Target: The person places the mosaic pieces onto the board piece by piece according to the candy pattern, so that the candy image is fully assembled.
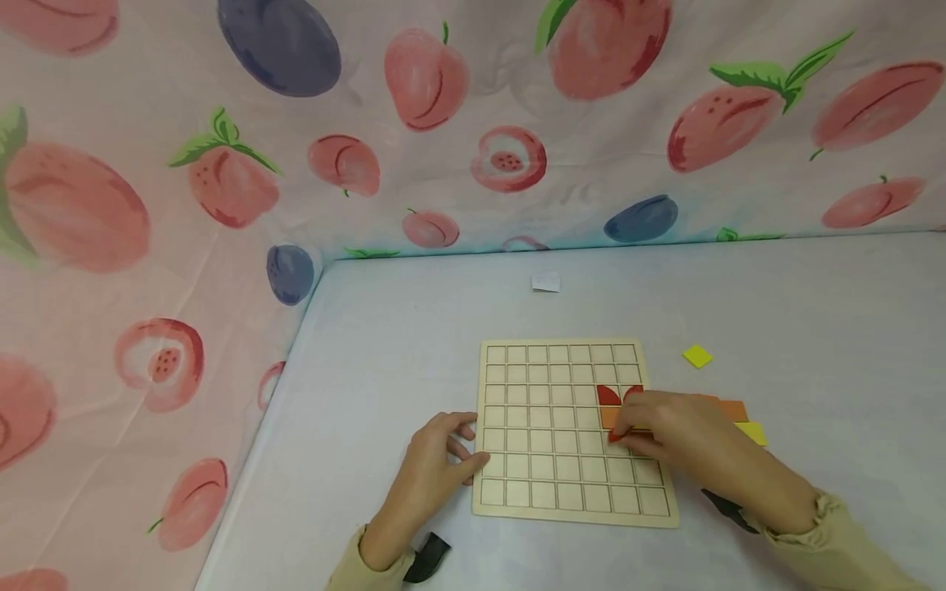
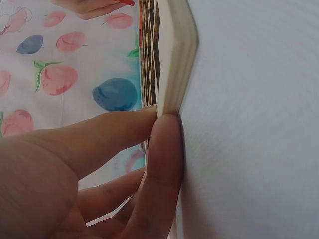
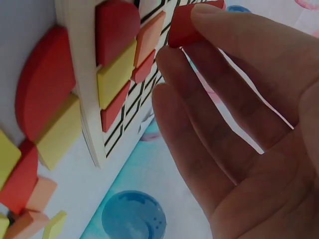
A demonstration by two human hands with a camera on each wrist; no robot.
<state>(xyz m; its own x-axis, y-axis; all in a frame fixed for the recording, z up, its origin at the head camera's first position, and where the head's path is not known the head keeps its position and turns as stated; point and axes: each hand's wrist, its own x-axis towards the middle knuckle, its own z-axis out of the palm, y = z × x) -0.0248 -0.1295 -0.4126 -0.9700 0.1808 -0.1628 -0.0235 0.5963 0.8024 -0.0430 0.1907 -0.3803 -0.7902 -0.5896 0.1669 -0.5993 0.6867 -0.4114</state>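
Head view: wooden grid board (image 1: 562, 435) lies flat on a pale grey table (image 1: 813, 328), near the front edge. Left hand (image 1: 436, 476) rests at the board's left edge; the left wrist view shows a fingertip (image 2: 164, 149) and the thumb pressed against that edge, fingers near straight, not wrapped round it.

Right hand (image 1: 687, 443) covers the board's right side. From above, only slivers of red and orange pieces show past the knuckles; which cells are filled there cannot be told. Right wrist view is clearer: thumb and a fingertip (image 3: 219, 25) pinch a small red piece (image 3: 187, 25) just over the grid, other fingers loose. Its shape is mostly hidden by the fingers.

Red, orange and yellow pieces (image 3: 117, 64) sit in the cells along the board's near edge. More loose pieces (image 3: 45, 114) lie just beside the board, partly cut off.

One yellow square (image 1: 697, 355) lies apart on the table.
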